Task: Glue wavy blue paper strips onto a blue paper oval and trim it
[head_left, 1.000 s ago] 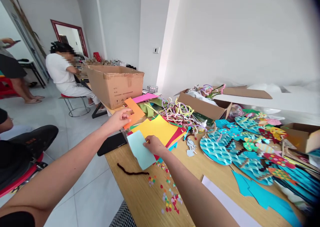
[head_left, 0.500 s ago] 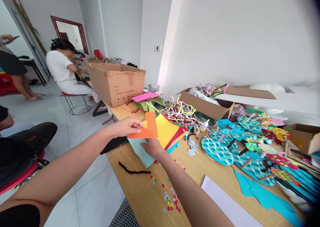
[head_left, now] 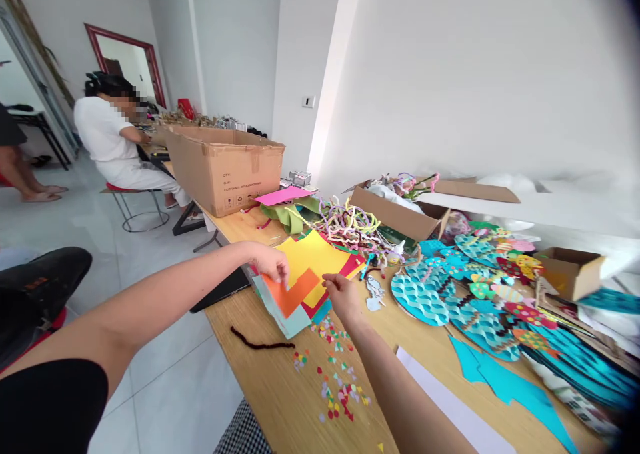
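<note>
An L-shaped piece of orange paper (head_left: pixel 295 295) lies tilted over a stack of coloured sheets. My left hand (head_left: pixel 273 262) is closed at its upper left part, fingers pointing down onto it. Just right of the orange paper, my right hand (head_left: pixel 344 299) has thumb and forefinger pinched together. Whatever it holds, if anything, is too small to make out. Beneath are a yellow sheet (head_left: pixel 313 253), a red sheet (head_left: pixel 353 265) and a pale blue sheet (head_left: pixel 294 323). Small paper confetti (head_left: pixel 345 394) is scattered on the table near my right forearm.
A dark brown pipe cleaner (head_left: pixel 260 344) lies near the table's left edge. Behind the sheets stand a large cardboard box (head_left: pixel 230 174) and a heap of coloured pipe cleaners (head_left: pixel 350 221). Blue wavy discs (head_left: pixel 420 297) and fish cut-outs cover the right side. A person (head_left: pixel 107 127) sits farther back.
The orange paper has come down from upright onto the stack and turned. My right hand has moved from under it to its right side, baring more confetti. The view has shifted slightly.
</note>
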Available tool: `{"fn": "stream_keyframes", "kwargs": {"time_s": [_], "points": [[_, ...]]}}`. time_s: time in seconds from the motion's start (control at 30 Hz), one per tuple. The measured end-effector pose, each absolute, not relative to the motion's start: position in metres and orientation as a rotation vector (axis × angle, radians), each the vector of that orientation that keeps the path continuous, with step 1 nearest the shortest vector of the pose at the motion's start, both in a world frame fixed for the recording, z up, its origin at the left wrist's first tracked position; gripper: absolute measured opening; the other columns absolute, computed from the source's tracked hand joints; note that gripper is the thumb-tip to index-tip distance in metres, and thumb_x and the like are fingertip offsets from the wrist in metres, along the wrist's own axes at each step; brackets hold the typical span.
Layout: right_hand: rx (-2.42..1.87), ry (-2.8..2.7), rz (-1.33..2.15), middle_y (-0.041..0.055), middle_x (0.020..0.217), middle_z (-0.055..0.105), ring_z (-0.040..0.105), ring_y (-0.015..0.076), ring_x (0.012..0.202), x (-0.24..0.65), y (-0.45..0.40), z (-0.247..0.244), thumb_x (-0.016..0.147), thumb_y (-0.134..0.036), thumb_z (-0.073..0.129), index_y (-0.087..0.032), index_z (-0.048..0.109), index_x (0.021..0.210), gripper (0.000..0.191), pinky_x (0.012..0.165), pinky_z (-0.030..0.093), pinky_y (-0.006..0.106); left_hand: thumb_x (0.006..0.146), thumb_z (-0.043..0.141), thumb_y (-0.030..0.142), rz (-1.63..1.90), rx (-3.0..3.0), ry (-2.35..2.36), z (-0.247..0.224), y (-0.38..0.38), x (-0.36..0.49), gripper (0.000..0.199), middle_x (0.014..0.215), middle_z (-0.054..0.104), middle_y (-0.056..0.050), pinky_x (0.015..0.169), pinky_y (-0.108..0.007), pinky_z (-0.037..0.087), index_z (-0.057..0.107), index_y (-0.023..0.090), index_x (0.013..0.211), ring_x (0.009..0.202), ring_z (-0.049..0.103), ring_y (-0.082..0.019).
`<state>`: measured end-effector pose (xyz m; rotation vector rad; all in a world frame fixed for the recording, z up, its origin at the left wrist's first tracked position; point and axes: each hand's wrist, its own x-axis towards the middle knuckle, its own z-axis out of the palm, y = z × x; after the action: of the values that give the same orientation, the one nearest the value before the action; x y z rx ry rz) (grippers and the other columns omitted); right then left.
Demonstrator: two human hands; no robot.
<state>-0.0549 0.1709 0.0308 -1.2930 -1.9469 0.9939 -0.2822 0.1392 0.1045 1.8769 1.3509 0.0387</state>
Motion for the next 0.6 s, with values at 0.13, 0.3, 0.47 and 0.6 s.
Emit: {"fn": "stream_keyframes", "kwargs": {"time_s": [0.13,0.3,0.47,0.6], "points": [[-1.262,-1.886,1.010,0.0059,0.073,0.070,0.063,0.0183,0.067,-0.036,0.168,0.029,0.074,-0.024,0.050,-0.013,0.070,0.087,0.027,0.062,0.047,0.028,0.059,0.067,0.010,-0.255,1.929,1.376,0.094,0.137,-0.282,0.017,0.064,0.070,0.003,0.061,-0.021,0.043,0.075,0.021,0.069,0.061,0.058,-0.013],[-1.235,-1.809,1.020,0.0025,0.063,0.066,0.059,0.0169,0.060,-0.014,0.175,0.034,0.070,-0.030,0.053,-0.015,0.071,0.084,0.027,0.054,0.044,0.027,0.062,0.068,0.013,-0.354,2.131,1.578,0.093,0.124,-0.274,0.014,0.075,0.070,-0.005,0.069,-0.027,0.043,0.073,0.018,0.075,0.077,0.060,-0.021],[-1.205,-1.771,1.010,0.0063,0.073,0.068,0.060,0.0167,0.063,0.020,0.182,0.050,0.071,-0.037,0.053,-0.012,0.069,0.090,0.035,0.058,0.047,0.029,0.067,0.069,0.016,-0.312,2.313,1.587,0.095,0.115,-0.256,0.021,0.101,0.067,-0.011,0.084,-0.032,0.039,0.071,0.017,0.088,0.104,0.053,-0.027],[-1.176,-1.814,0.968,0.0079,0.072,0.069,0.063,0.0181,0.064,0.047,0.179,0.063,0.075,-0.043,0.051,-0.012,0.067,0.088,0.037,0.060,0.049,0.030,0.061,0.073,0.011,-0.405,2.292,1.398,0.087,0.101,-0.246,0.015,0.079,0.069,-0.002,0.070,-0.024,0.041,0.070,0.021,0.072,0.083,0.059,-0.019]]}}
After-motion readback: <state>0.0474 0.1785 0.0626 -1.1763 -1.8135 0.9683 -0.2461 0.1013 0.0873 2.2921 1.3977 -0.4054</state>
